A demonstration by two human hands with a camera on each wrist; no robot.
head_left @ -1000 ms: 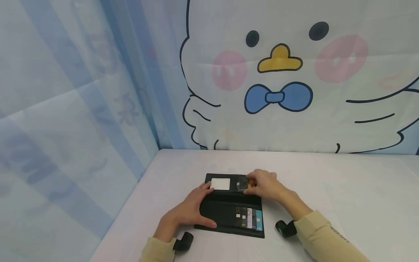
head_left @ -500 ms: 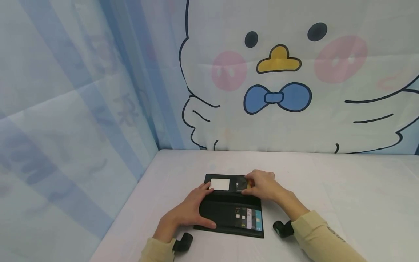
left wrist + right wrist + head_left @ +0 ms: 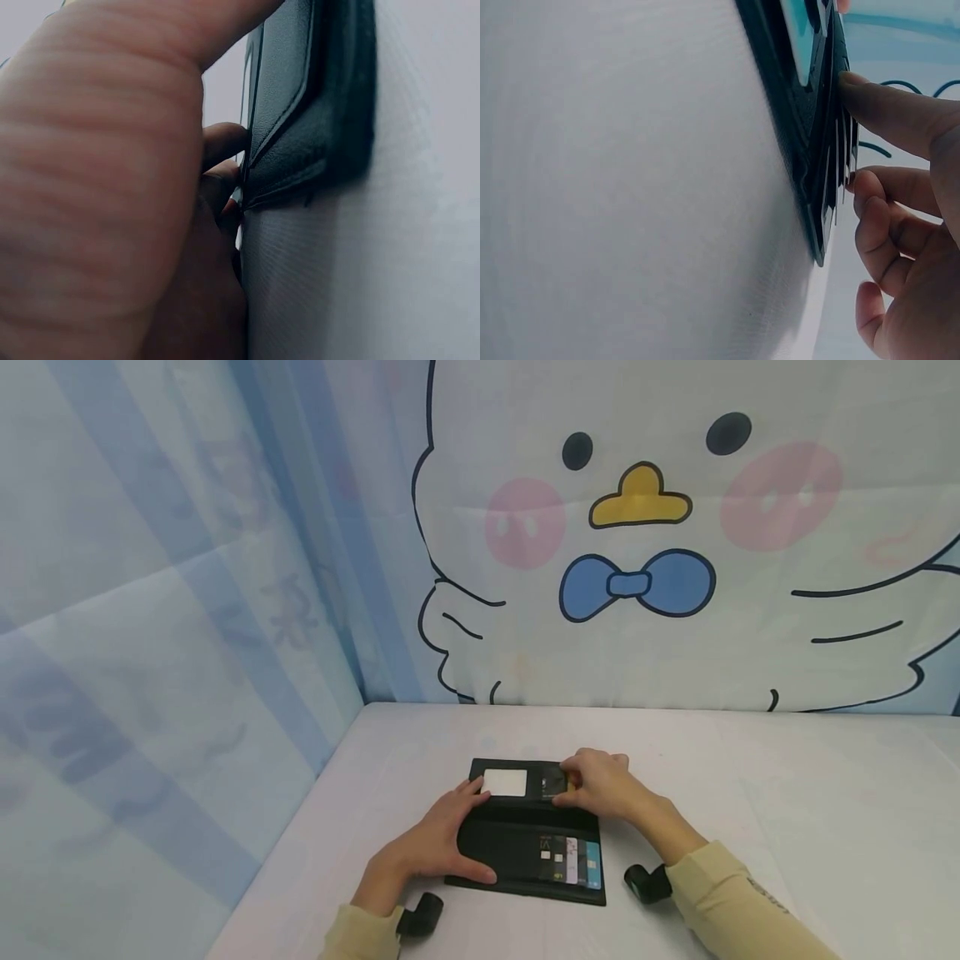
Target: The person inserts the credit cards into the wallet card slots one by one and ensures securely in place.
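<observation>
A black card wallet [image 3: 498,843] lies unfolded on the white table. My left hand [image 3: 427,839] rests spread over its left side, thumb on the lower panel and fingertips at the upper one; in the left wrist view the hand [image 3: 97,172] hides part of the wallet [image 3: 289,82]. At the upper right pocket, thumb and fingers of my right hand [image 3: 603,785] pinch a dark card [image 3: 553,782] by its two ends. The right wrist view shows that hand [image 3: 911,247] beside several overlapping card edges [image 3: 840,157]. A yellowish card edge [image 3: 571,782] shows under the fingers.
Several cards, the outermost light blue [image 3: 593,864], overlap in the lower panel's right slots. A white rectangle [image 3: 505,782] fills the upper left window. Black wrist cameras [image 3: 422,914] sit at both sleeves. Behind the table [image 3: 787,827] hangs a printed curtain [image 3: 645,652].
The right hand has shifted slightly left along the upper pocket, covering more of the yellowish card. The left hand and the wallet have stayed in place.
</observation>
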